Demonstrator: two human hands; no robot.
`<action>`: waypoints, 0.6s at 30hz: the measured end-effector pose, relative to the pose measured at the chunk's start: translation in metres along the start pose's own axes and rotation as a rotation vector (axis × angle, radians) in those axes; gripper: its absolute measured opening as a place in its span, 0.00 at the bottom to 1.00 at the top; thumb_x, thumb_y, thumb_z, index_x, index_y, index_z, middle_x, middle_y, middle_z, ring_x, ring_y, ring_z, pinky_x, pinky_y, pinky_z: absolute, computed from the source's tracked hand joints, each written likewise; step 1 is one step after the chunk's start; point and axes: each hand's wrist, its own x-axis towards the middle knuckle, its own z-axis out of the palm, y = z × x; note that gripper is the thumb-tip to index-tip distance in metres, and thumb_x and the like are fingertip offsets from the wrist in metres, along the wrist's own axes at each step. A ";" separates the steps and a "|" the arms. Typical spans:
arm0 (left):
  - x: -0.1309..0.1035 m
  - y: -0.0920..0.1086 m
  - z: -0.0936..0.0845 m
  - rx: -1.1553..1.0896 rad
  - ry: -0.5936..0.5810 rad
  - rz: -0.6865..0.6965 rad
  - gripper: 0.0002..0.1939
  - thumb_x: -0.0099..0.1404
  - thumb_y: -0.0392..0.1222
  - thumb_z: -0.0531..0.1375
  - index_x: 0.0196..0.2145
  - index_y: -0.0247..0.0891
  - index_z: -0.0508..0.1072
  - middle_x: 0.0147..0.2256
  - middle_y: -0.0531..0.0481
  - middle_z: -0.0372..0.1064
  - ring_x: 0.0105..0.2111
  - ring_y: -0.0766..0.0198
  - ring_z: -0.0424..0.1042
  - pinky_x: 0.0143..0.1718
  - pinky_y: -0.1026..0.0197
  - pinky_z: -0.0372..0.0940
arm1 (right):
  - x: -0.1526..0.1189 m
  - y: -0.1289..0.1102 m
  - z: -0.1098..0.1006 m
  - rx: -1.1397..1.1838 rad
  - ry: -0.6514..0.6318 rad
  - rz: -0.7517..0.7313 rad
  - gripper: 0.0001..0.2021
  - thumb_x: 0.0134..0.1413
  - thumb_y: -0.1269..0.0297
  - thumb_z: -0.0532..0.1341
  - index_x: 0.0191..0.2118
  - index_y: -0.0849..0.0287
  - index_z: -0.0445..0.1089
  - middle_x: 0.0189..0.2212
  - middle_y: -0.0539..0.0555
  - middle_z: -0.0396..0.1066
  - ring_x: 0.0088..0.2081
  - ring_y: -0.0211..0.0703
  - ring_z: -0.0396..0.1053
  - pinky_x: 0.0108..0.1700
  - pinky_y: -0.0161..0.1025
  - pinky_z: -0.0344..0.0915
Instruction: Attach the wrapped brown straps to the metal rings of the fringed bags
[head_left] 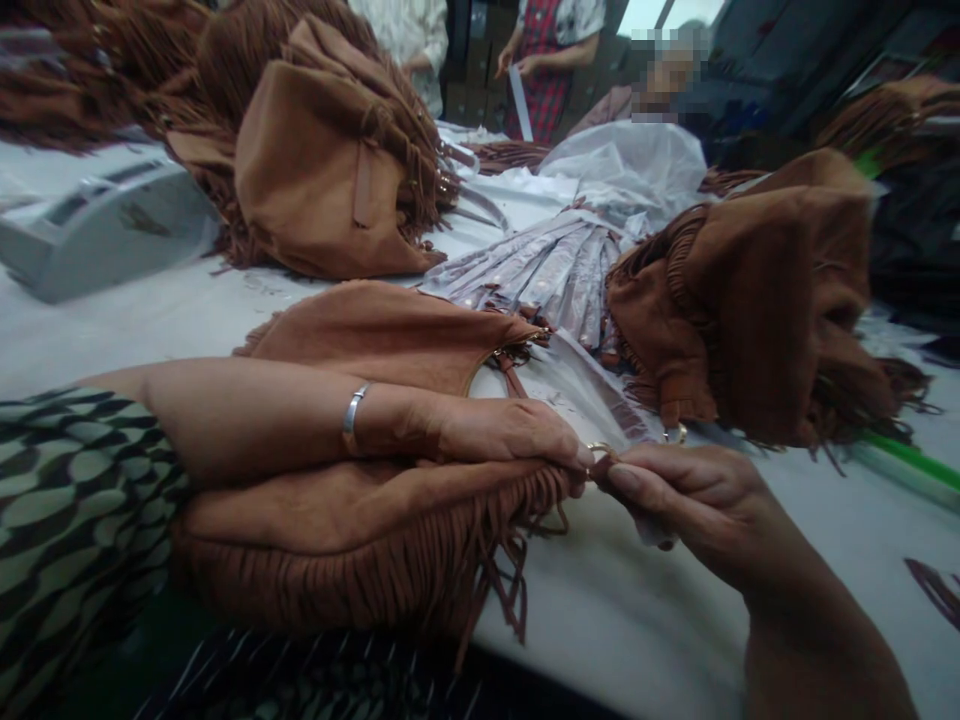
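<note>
Bag (pixel 300 515), fringed, at the near edge of the worktop (pixel 637 620); probably light, soft and limp, best taken at the firmer metal ring (pixel 598 447), on which left hand (pixel 517 432) and right hand (pixel 697 492) each show a grip pinched together.

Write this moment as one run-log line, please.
left hand: pinching at gold ring | right hand: pinching at same ring | fringed bag: beneath left forearm | ring attachment: cannot tell

The soft brown bag (pixel 315 510) lies at the near edge of the white tabletop (pixel 675 620), with long thin strips (pixel 420 545) dangling down. A shiny gold loop (pixel 600 447) is by its narrow end, above the tabletop.
</note>
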 end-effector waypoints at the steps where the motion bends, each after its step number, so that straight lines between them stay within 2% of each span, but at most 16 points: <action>1: 0.000 0.002 0.000 0.006 -0.043 0.004 0.12 0.63 0.38 0.52 0.26 0.33 0.70 0.26 0.55 0.66 0.29 0.70 0.66 0.35 0.69 0.62 | 0.000 0.001 0.000 0.060 -0.022 0.025 0.22 0.60 0.53 0.56 0.22 0.63 0.69 0.13 0.47 0.59 0.16 0.31 0.58 0.17 0.29 0.54; 3: -0.003 0.008 0.001 0.001 -0.066 0.020 0.12 0.64 0.36 0.49 0.27 0.32 0.69 0.27 0.55 0.66 0.30 0.71 0.65 0.35 0.70 0.61 | 0.000 0.001 0.000 0.154 -0.046 0.061 0.21 0.59 0.52 0.57 0.24 0.64 0.70 0.14 0.47 0.59 0.16 0.31 0.58 0.17 0.29 0.54; 6: -0.010 0.015 0.005 -0.030 -0.039 0.044 0.12 0.64 0.34 0.48 0.28 0.32 0.69 0.27 0.53 0.67 0.31 0.70 0.66 0.38 0.67 0.61 | -0.002 0.002 0.000 0.270 -0.057 0.086 0.19 0.58 0.52 0.58 0.26 0.65 0.71 0.15 0.47 0.60 0.16 0.31 0.58 0.18 0.28 0.55; 8: -0.013 0.016 0.008 -0.070 -0.074 0.057 0.12 0.65 0.34 0.48 0.30 0.32 0.69 0.28 0.52 0.68 0.33 0.68 0.67 0.41 0.65 0.62 | -0.004 0.003 0.000 0.364 -0.072 0.093 0.19 0.57 0.52 0.59 0.27 0.65 0.71 0.15 0.48 0.61 0.16 0.31 0.59 0.17 0.29 0.57; 11: -0.012 0.014 0.009 -0.113 -0.109 0.062 0.11 0.65 0.37 0.50 0.31 0.32 0.70 0.31 0.49 0.69 0.35 0.66 0.68 0.42 0.63 0.63 | -0.005 0.003 0.003 0.454 -0.070 0.100 0.20 0.54 0.51 0.61 0.28 0.66 0.73 0.15 0.49 0.62 0.16 0.33 0.61 0.18 0.29 0.58; 14: -0.010 0.014 0.002 -0.071 -0.104 -0.011 0.12 0.63 0.45 0.54 0.38 0.33 0.70 0.36 0.47 0.70 0.39 0.62 0.69 0.44 0.61 0.63 | -0.004 0.004 0.001 0.430 -0.047 0.103 0.21 0.52 0.49 0.62 0.26 0.66 0.72 0.14 0.48 0.61 0.16 0.31 0.59 0.18 0.28 0.56; 16: -0.018 0.021 -0.005 0.097 -0.077 -0.062 0.23 0.61 0.52 0.57 0.48 0.35 0.66 0.45 0.45 0.68 0.46 0.59 0.68 0.45 0.59 0.63 | -0.005 0.003 -0.003 0.369 -0.030 0.107 0.20 0.51 0.49 0.63 0.25 0.66 0.72 0.13 0.48 0.60 0.16 0.30 0.57 0.17 0.27 0.54; 18: -0.036 0.030 -0.009 0.371 -0.055 -0.072 0.38 0.55 0.59 0.61 0.57 0.36 0.58 0.51 0.43 0.63 0.51 0.55 0.64 0.46 0.59 0.62 | -0.008 0.003 -0.009 0.313 0.029 0.122 0.19 0.50 0.50 0.64 0.26 0.65 0.74 0.14 0.47 0.60 0.16 0.30 0.56 0.17 0.27 0.52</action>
